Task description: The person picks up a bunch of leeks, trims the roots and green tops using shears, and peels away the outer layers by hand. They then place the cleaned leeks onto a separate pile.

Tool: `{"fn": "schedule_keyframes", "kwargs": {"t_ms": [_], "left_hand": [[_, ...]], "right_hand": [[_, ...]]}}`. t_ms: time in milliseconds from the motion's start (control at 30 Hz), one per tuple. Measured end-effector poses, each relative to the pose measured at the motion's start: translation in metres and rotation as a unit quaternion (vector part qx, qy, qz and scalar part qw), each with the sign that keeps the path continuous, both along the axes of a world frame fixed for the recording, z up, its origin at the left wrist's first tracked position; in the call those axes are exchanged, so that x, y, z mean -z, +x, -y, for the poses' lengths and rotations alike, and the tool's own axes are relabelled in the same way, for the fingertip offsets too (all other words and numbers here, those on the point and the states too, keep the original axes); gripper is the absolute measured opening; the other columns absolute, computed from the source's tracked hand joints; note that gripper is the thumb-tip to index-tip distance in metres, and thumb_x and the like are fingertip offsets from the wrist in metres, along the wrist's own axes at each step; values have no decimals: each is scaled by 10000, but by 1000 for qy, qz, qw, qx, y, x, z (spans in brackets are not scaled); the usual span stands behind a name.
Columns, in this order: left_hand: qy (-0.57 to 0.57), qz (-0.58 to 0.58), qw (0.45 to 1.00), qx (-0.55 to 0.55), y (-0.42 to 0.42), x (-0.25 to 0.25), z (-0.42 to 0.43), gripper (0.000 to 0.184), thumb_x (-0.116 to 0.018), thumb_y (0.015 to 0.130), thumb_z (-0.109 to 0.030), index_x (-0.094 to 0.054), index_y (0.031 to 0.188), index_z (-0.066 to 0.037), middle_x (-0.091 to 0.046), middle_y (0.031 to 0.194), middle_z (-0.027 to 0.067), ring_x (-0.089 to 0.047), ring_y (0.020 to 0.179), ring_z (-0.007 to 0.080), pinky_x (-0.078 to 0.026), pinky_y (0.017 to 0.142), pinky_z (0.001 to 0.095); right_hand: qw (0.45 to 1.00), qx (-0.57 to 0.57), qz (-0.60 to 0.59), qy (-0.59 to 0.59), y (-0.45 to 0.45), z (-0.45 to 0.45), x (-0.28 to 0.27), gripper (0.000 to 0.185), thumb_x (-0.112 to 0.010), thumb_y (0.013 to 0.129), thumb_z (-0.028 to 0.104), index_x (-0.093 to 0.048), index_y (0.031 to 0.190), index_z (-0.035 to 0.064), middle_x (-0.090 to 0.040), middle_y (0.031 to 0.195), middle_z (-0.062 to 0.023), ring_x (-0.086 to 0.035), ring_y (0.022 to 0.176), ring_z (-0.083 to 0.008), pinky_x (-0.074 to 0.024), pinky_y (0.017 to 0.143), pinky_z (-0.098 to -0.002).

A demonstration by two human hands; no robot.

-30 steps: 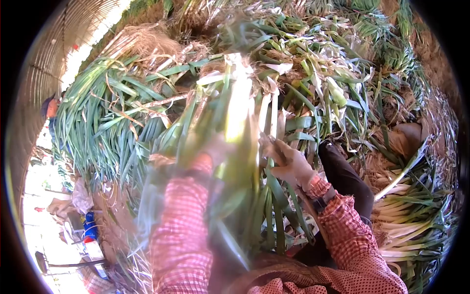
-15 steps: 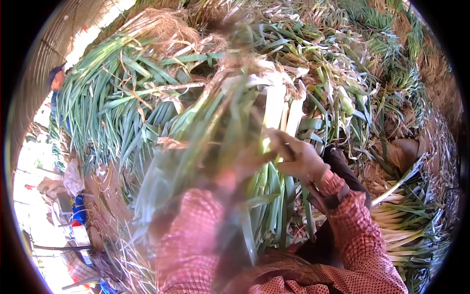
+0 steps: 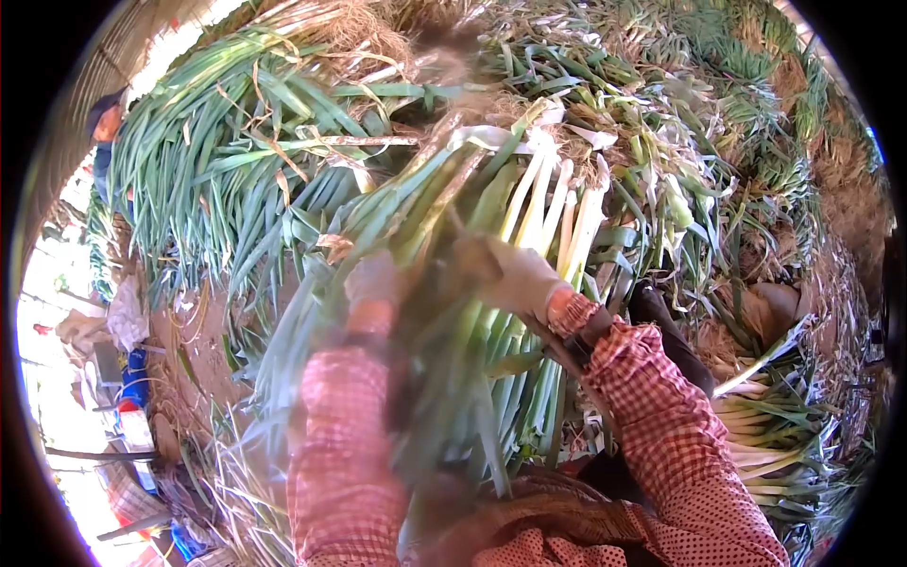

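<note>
Long leeks with white shanks (image 3: 543, 203) and green leaves lie across the middle, in front of my body. My left hand (image 3: 373, 283), in a pale glove, is over the leaves on the left, its fingers smeared by motion. To its right, my gloved right hand (image 3: 515, 274) is over the leeks just below the white shanks, with fingers curled; what they hold is hidden by blur. A thin dark rod-like thing (image 3: 553, 345) runs below the right wrist; its kind cannot be made out. Blurred green leaves hang between the two forearms.
A big heap of leeks (image 3: 217, 161) with dry roots spreads behind on the left. Loose leaves and stalks (image 3: 661, 189) cover the right. Trimmed leeks (image 3: 756, 425) lie in a pile at lower right. A person (image 3: 106, 132) is at the far left edge, above a blue container (image 3: 134, 373).
My left hand has moved left and upward, away from the right hand. My right hand has shifted left over the leeks, exposing more of the white shanks.
</note>
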State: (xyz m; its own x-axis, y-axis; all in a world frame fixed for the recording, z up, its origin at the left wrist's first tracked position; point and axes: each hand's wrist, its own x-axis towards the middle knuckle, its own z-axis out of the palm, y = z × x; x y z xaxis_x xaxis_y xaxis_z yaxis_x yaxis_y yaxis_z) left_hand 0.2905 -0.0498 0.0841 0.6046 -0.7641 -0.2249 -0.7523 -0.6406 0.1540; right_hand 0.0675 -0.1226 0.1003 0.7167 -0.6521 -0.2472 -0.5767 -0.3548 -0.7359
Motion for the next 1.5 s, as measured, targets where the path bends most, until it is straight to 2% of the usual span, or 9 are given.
{"fn": "schedule_keyframes", "kwargs": {"t_ms": [67, 100, 200, 367, 900, 1000, 1133, 1300, 1500], "left_hand": [[15, -4, 1000, 5, 2, 5, 0, 636, -691, 797, -572, -672, 1134, -33, -677, 1154, 260, -651, 1083, 437, -518, 926, 482], [-4, 11, 1000, 13, 4, 13, 0, 575, -703, 795, -519, -675, 1113, -40, -687, 1129, 250, -659, 1063, 432, -524, 912, 485], [-26, 39, 998, 38, -2, 27, -3, 522, -727, 778, -454, -673, 1083, -34, -695, 1087, 243, -674, 1018, 424, -529, 895, 486], [-73, 76, 992, 75, -22, 18, -10, 369, -735, 767, -314, -626, 1009, -58, -723, 929, 201, -698, 912, 409, -535, 807, 487], [-81, 55, 990, 98, -11, 20, -3, 356, -636, 792, -154, -529, 1108, -28, -703, 928, 239, -687, 923, 429, -530, 807, 521], [-132, 84, 982, 103, -2, 33, -3, 307, -613, 808, -136, -542, 1090, -38, -687, 950, 262, -675, 930, 446, -523, 816, 529], [-122, 12, 982, 141, -13, 19, 1, 188, -593, 826, -143, -608, 995, -62, -673, 1004, 243, -653, 933, 475, -521, 809, 532], [-120, 148, 981, 46, -2, 53, 4, 329, -781, 767, -299, -627, 984, -104, -647, 1082, 142, -677, 962, 362, -541, 788, 500], [-36, 86, 995, 24, -1, 42, 0, 332, -768, 784, -324, -664, 1005, -99, -700, 992, 157, -691, 929, 387, -543, 799, 492]], "right_hand": [[994, 6, 106, -23, 3, -2, -4, 722, -711, 726, 180, -484, 1402, 69, -696, 1129, -177, -686, 1041, -346, -547, 885, -398], [998, 2, -3, 61, -14, -13, -30, 714, -704, 728, 167, -487, 1400, 57, -695, 1164, -158, -683, 1061, -334, -546, 908, -376], [996, -80, 33, 27, -34, -38, -35, 672, -694, 744, 174, -504, 1377, 51, -696, 1159, -156, -687, 1051, -318, -549, 903, -358], [999, 24, 21, 11, -25, -10, -18, 681, -673, 764, 186, -478, 1403, 57, -699, 1070, -173, -695, 968, -329, -548, 852, -383], [999, 20, -28, 20, -25, -34, -39, 603, -663, 773, 184, -493, 1335, 48, -700, 1068, -162, -677, 988, -386, -533, 893, -405], [995, -75, -16, 69, -31, -47, -59, 623, -674, 762, 195, -493, 1340, 48, -697, 1068, -183, -672, 990, -396, -537, 877, -414], [999, 17, -38, 0, -13, -24, -32, 681, -690, 742, 223, -497, 1376, 66, -687, 1096, -196, -660, 1000, -401, -526, 899, -418], [999, 47, -14, 13, 20, 33, -25, 516, -623, 816, 95, -563, 1328, 81, -707, 1105, -123, -687, 1008, -230, -546, 897, -342], [982, 178, -14, 55, 33, 80, -26, 415, -660, 821, 147, -610, 1210, 11, -691, 1085, -137, -682, 969, -249, -543, 891, -341]]}}
